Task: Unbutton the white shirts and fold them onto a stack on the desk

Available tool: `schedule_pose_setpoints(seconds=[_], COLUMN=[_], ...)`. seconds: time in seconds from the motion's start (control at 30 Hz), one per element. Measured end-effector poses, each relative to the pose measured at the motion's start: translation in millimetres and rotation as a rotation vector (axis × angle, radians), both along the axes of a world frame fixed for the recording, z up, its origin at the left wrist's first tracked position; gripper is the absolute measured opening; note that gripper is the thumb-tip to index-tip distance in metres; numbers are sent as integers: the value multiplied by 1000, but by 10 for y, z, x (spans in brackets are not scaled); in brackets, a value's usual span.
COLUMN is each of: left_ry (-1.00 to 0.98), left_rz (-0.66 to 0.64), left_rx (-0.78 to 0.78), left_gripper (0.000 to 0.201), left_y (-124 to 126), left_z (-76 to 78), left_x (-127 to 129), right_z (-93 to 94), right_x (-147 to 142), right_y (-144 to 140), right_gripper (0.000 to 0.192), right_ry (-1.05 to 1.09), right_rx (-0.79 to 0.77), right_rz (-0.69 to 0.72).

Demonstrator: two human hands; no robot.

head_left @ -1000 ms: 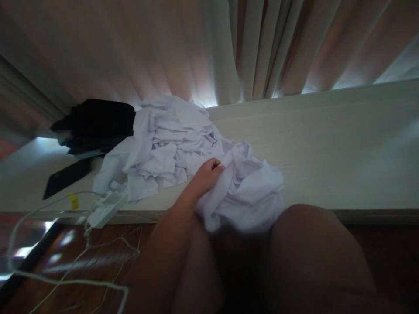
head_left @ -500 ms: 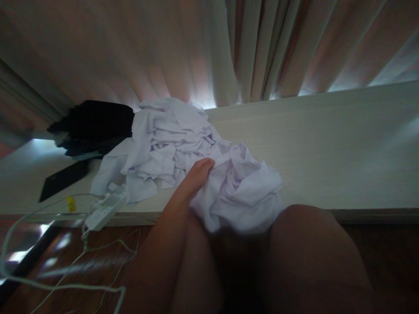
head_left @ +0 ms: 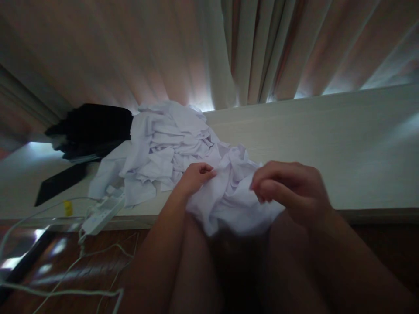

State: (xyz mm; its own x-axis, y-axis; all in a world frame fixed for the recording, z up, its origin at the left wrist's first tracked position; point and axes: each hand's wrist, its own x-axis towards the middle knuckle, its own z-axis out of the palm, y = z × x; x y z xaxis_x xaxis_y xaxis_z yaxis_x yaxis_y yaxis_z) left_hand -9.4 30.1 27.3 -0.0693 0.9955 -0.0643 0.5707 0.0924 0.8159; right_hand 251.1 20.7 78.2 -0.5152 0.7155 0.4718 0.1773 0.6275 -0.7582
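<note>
A crumpled white garment [head_left: 229,205] lies bunched over the ledge's front edge and between my knees. My left hand [head_left: 198,176] is closed in a pinch on its left side. Above the garment's right part hovers my right hand [head_left: 291,187], its fingers curled in against the thumb. Whatever those fingers may hold is hidden, and the hand is slightly blurred. Behind my left hand spreads a loose heap of white garments [head_left: 170,135], touching the one I hold.
A stack of black folded cloth [head_left: 98,126] sits left of the heap. Nearer are a flat dark object [head_left: 60,183] and a white power strip [head_left: 103,213] with cables trailing to the floor. Curtains [head_left: 170,52] hang behind the pale ledge [head_left: 360,152].
My right hand has come into view from the lower right, over the garment. My left hand keeps its pinch, fingers slightly shifted. The view has tilted a little.
</note>
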Motion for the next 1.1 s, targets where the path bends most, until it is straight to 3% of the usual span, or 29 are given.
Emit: schedule_pose_setpoints(seconds=[0.17,0.23,0.3,0.4,0.6,0.67,0.87,0.97,1.1], left_ry=[144,103,31,-60,-206,-238,-325,-406,-372], left_rz=[33,-3,-30,-24,288,333,237,230,227], left_rx=[13,23,22,22,258,352,343,305,264], left_gripper=[34,37,36,32,25,24,24,23,19], left_y=[42,39,30,16,-44,-86,-172,-161,-129], left_z=[-74,-74,-67,-56,25,46,-3,3,72], left_x=[-42,-35,-24,3,250,375,535,497,443], right_z=[-364,-525,-630,-650,-444,-412,-511,-567,-580], right_x=[-28,-21,-14,-24,-193,-309,-602,-607,-524], right_y=[534,676,745,758,551,418,145,156,236], right_gripper=[15,25,18,16,22,20,25,26,29], right_ry=[-262,-336,-439,-499,-101,21,183,264,324], right_rx=[33,27,8,-12,-14,-40,-280,-399,-473], right_rz=[-311,-318,-264,-216,-392,-402,-241,-193,-198])
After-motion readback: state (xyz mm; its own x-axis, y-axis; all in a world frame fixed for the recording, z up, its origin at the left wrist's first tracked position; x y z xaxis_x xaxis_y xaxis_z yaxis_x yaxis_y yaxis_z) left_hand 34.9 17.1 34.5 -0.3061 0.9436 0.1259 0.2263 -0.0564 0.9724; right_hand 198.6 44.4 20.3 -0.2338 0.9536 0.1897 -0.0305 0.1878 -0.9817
